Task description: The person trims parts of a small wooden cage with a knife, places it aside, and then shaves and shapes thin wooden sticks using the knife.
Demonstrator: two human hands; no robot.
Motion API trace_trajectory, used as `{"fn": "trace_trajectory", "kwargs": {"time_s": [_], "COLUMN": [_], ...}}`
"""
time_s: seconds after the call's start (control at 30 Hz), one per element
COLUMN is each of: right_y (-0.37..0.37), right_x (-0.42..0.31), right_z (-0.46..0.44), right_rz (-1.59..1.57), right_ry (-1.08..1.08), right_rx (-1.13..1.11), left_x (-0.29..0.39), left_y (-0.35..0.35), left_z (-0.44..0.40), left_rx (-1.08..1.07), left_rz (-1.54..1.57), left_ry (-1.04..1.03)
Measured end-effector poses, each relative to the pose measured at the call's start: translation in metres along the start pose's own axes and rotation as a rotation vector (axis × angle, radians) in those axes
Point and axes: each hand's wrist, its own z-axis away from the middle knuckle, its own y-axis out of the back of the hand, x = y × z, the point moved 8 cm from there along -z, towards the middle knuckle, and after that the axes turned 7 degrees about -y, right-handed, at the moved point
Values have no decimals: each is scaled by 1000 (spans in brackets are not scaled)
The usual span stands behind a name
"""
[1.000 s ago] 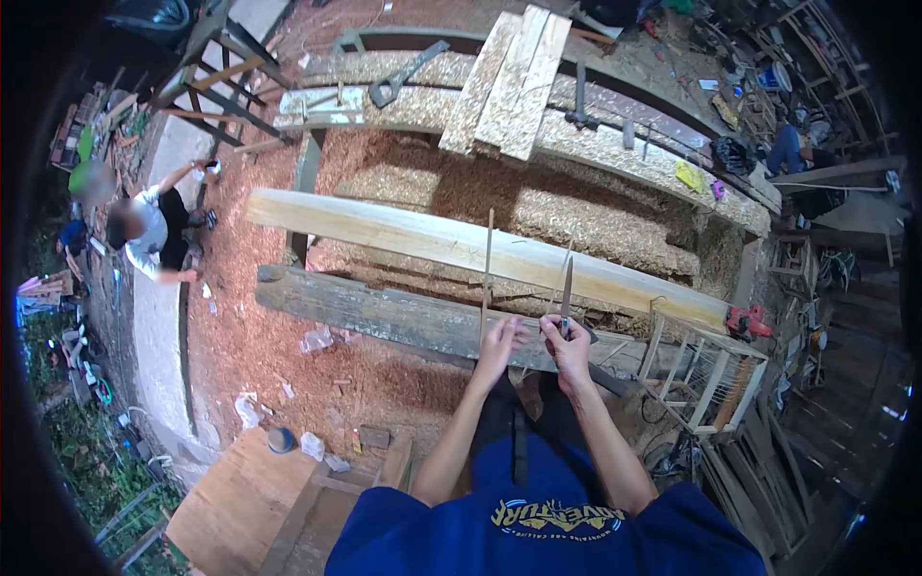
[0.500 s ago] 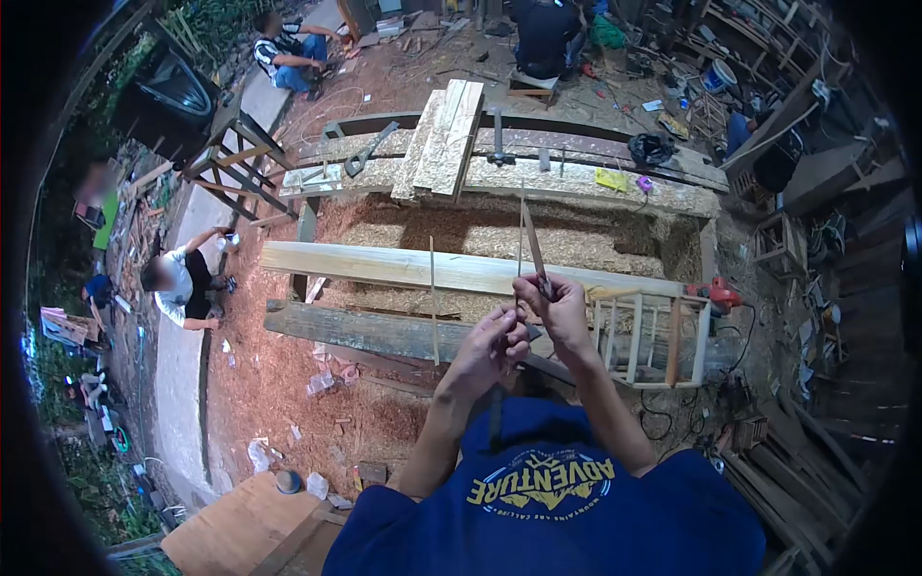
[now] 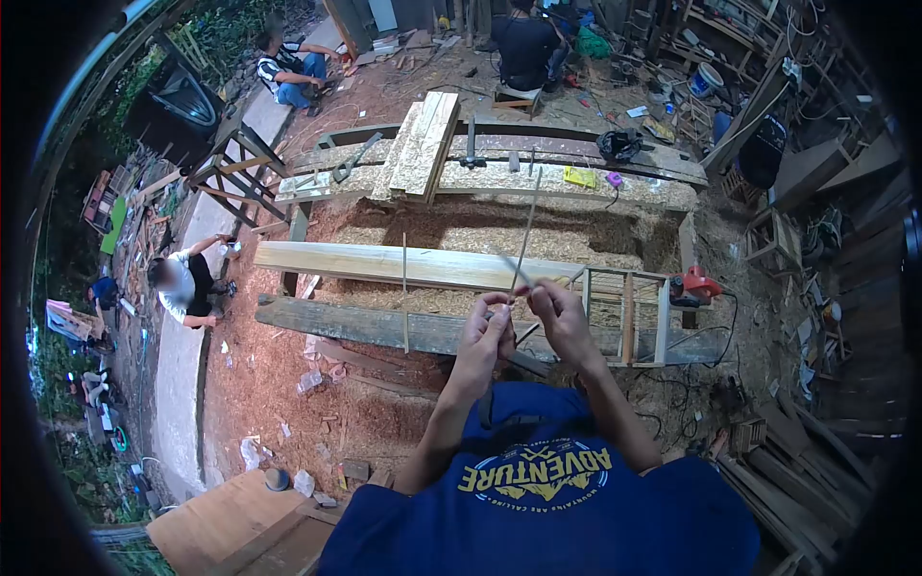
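My left hand is closed on the lower part of a thin wooden stick, which stands up and leans slightly right. Close beside it, my right hand is closed round a knife, whose blade is blurred and points up and left across the stick. Beyond both hands lies a long pale plank, with a dark weathered plank nearer to me. Another thin stick lies across these planks, left of my hands.
A wooden frame with slats and a red power tool are at the right. Short boards and a hammer rest on the far beam. A person is at the left; others sit at the back.
My left hand has taken hold of the stick, which was by my right hand earlier. The knife has tilted from nearly upright to leftward. The view has shifted, showing more of the far area.
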Motion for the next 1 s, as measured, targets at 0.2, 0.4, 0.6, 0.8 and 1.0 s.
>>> {"fn": "trace_trajectory", "kwargs": {"time_s": [0.2, 0.4, 0.6, 0.8, 1.0], "right_y": [10, 29, 32, 46, 14], "right_x": [-24, -39, -48, -45, -64], "right_z": [30, 42, 48, 35, 44], "right_rz": [341, 450, 515, 472, 555], "right_ry": [274, 518, 614, 583, 625], "right_rx": [-34, 45, 51, 192, 15], "left_x": [-8, -8, -5, -3, -9], "left_y": [-23, -34, -35, -21, -17], "left_z": [14, 28, 33, 35, 39], "left_rx": [9, -117, -53, -54, -35], "left_rz": [146, 205, 171, 197, 276], "left_ry": [-1, 104, 305, 191, 186]}}
